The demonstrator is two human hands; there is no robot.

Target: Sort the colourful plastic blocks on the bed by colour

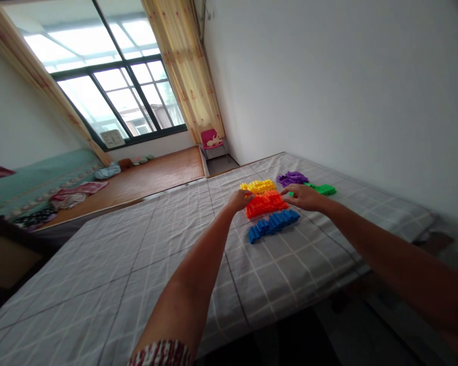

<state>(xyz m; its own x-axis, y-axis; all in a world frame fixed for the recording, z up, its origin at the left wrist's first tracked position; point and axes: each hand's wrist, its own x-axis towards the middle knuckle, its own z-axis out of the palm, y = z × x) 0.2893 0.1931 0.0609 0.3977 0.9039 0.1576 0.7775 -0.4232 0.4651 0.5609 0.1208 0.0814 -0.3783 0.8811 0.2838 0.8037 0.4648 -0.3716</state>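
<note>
A block of small orange plastic pieces point(266, 204) lies on the grey checked cloth between my two hands. My left hand point(238, 201) rests at its left end, fingers stretched over the upper corner. On the opposite end, my right hand point(304, 197) has its fingers apart, fingertips at the edge of the orange pieces. Neither hand appears to grip anything. Blue pieces point(274, 225) form a slanting row on the near side. Yellow pieces point(257, 186) sit just beyond the orange ones. Purple pieces point(292, 178) lie farther right, and green pieces point(322, 189) are partly hidden behind my right hand.
The checked cloth point(168, 254) covers a broad raised surface with its near edge by my body. A white wall point(336, 91) runs along the right. Beyond are a pink chair point(210, 140), a brown mat point(168, 170) with cloths, and a curtained window point(122, 66).
</note>
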